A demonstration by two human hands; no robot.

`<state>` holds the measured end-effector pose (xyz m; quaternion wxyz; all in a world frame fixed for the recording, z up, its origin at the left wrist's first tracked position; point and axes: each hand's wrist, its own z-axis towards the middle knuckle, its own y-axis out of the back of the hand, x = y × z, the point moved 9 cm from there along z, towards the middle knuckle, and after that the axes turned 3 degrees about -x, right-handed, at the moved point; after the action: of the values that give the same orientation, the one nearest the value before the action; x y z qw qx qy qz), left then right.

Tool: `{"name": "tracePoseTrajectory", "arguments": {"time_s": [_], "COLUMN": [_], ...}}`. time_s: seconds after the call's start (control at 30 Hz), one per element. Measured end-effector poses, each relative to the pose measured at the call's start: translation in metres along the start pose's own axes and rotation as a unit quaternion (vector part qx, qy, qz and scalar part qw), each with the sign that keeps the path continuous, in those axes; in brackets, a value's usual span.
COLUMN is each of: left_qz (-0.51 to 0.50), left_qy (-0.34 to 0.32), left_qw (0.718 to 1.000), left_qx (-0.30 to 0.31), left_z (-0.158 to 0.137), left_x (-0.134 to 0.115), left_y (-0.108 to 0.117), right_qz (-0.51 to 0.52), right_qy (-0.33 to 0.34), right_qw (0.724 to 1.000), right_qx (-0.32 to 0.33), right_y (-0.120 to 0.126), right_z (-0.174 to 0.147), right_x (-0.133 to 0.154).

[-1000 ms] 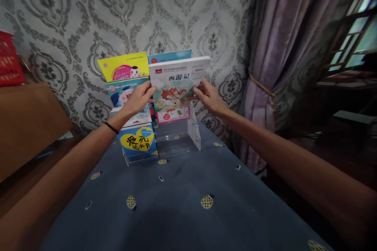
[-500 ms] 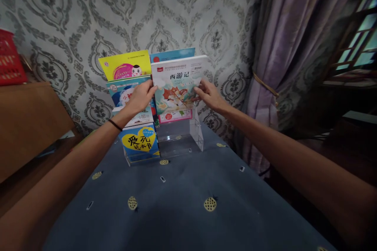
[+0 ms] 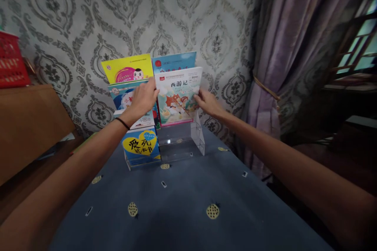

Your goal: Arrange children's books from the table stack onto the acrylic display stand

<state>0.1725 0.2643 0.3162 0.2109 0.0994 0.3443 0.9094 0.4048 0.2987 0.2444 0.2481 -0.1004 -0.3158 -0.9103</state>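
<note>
A white-topped picture book [image 3: 178, 96] with a red and green cover drawing stands upright between my hands. My left hand [image 3: 144, 97] pinches its left edge, and my right hand [image 3: 207, 102] grips the right edge. The book is at the right column of a clear acrylic book rack [image 3: 198, 136], in front of a blue book [image 3: 173, 62]. In the left column, a yellow book [image 3: 125, 68] is at the back. Lower come a blue book [image 3: 118, 98], partly behind my left hand, a white book [image 3: 144, 121] and a blue book with a yellow heart [image 3: 140, 145].
The rack stands on a dark blue tablecloth [image 3: 176, 211] with pineapple prints, close to a patterned wall [image 3: 216, 43]. At left, a red basket [image 3: 11, 60] sits on a brown cabinet [image 3: 32, 125]. A purple curtain [image 3: 273, 55] hangs at right.
Both hands have lowered the picture book; more of the blue book behind it shows above, and it now covers most of the pink-edged cover seen below it before.
</note>
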Motion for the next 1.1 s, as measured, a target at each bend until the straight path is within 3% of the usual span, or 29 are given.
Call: {"name": "tracePoseTrajectory", "arguments": {"time_s": [0.13,0.33,0.53,0.77,1.1], "left_qz": [0.030,0.061,0.074,0.074,0.068], "left_qy": [0.011,-0.055,-0.055,-0.010,-0.010], "left_qw": [0.999,0.995,0.994,0.997,0.998], "left_qx": [-0.033,-0.059,-0.054,-0.031,-0.016], "left_z": [0.000,0.001,-0.001,0.004,0.004], "left_x": [0.001,-0.002,0.003,0.021,0.021], "left_y": [0.016,0.028,0.027,0.025,0.024], "right_qz": [-0.105,-0.115,-0.115,-0.120,-0.125], "right_qy": [-0.068,-0.107,-0.121,-0.129,-0.122], "right_qw": [0.992,0.986,0.984,0.983,0.983], "right_qx": [0.034,0.053,0.059,0.054,0.059], "right_y": [-0.008,-0.012,-0.011,-0.014,-0.019], "right_z": [-0.007,-0.022,-0.026,-0.028,-0.030], "right_x": [-0.003,-0.010,-0.011,-0.012,-0.010]}}
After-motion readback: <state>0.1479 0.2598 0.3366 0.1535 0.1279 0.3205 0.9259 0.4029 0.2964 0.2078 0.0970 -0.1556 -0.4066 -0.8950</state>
